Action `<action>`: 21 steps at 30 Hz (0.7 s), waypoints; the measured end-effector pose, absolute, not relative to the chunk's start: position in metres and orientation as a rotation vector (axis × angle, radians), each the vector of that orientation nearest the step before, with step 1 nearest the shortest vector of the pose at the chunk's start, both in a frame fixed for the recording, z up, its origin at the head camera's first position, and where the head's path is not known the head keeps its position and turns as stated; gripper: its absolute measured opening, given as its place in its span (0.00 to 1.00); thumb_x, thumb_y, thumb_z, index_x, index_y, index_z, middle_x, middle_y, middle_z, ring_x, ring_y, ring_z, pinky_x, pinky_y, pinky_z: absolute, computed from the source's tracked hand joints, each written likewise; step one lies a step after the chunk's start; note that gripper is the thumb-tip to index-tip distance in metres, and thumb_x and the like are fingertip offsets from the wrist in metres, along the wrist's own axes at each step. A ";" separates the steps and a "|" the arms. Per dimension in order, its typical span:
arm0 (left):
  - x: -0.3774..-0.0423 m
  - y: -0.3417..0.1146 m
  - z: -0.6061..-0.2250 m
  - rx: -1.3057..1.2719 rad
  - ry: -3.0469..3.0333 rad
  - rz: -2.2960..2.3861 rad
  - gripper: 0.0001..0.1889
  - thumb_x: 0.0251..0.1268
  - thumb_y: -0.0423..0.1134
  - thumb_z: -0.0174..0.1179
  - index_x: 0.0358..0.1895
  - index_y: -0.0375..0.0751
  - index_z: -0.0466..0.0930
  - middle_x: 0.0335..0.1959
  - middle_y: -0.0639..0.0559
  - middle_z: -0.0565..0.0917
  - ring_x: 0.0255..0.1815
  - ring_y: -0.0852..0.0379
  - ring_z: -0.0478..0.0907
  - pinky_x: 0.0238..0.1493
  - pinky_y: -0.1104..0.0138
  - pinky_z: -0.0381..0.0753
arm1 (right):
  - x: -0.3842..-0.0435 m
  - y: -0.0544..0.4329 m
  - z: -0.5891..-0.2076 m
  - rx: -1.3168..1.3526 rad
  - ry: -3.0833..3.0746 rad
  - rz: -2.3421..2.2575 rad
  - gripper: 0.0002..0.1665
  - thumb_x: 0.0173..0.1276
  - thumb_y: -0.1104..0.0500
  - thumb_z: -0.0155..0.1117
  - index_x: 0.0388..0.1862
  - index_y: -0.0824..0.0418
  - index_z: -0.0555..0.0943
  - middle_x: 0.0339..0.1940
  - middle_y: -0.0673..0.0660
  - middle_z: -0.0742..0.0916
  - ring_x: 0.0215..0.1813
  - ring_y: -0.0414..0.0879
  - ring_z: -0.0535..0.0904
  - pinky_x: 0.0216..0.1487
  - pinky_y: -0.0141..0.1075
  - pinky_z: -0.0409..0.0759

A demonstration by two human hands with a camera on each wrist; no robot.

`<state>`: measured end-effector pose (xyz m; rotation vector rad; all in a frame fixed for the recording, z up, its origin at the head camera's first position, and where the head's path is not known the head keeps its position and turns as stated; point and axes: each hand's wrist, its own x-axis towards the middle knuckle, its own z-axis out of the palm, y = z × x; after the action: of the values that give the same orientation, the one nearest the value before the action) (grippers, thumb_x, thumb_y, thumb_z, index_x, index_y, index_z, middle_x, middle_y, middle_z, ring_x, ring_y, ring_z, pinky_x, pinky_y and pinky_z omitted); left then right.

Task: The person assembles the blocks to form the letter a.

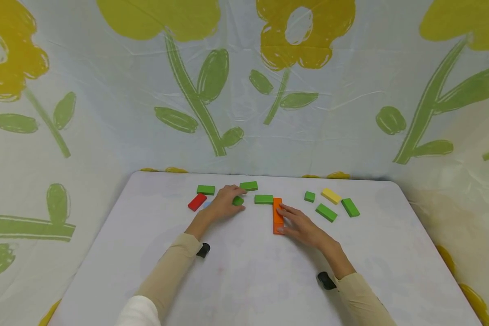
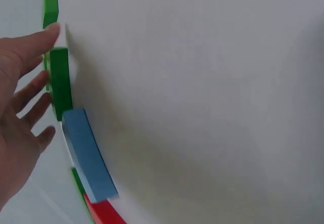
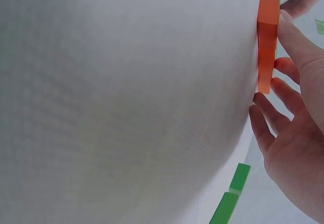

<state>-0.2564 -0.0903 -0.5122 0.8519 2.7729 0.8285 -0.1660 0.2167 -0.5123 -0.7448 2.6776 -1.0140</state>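
Observation:
A green block (image 1: 238, 200) lies between the spread thumb and fingers of my left hand (image 1: 225, 202). In the left wrist view the thumb stands apart from the fingers, which are behind the green block (image 2: 61, 80). Just beneath that hand is a blue block (image 2: 90, 155), mostly hidden in the head view. My right hand (image 1: 303, 227) touches the right side of an orange strip (image 1: 277, 213) with a seam across it. Its thumb is near the strip's closer end, as the orange end face (image 3: 269, 9) shows. Another green block (image 1: 264, 199) meets the strip's far left side.
Left of the hands lie a red block (image 1: 197, 202) and a green block (image 1: 205, 190). A further green block (image 1: 248, 186) is at the back. On the right are a yellow block (image 1: 331, 196), a small green block (image 1: 309, 196) and two longer green blocks (image 1: 326, 212).

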 end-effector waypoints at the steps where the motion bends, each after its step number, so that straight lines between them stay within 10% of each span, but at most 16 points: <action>1: -0.256 -0.093 -0.513 0.852 2.778 0.803 0.27 0.67 0.40 0.71 0.68 0.38 0.77 0.64 0.41 0.77 0.69 0.42 0.68 0.74 0.47 0.61 | -0.166 0.217 -0.512 -0.746 2.676 -1.020 0.38 0.73 0.57 0.68 0.77 0.69 0.67 0.81 0.67 0.64 0.80 0.68 0.57 0.75 0.63 0.58; 21: -0.256 -0.102 -0.520 0.821 2.811 0.881 0.20 0.70 0.33 0.67 0.62 0.33 0.79 0.55 0.42 0.80 0.58 0.44 0.71 0.64 0.54 0.74 | -0.167 0.216 -0.514 -0.766 2.687 -1.026 0.38 0.73 0.59 0.68 0.76 0.70 0.68 0.80 0.68 0.65 0.79 0.68 0.57 0.75 0.63 0.58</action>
<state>-0.2560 -0.1020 -0.5200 0.8206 2.8108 0.8807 -0.1669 0.2155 -0.5140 -0.7664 2.6867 -1.0258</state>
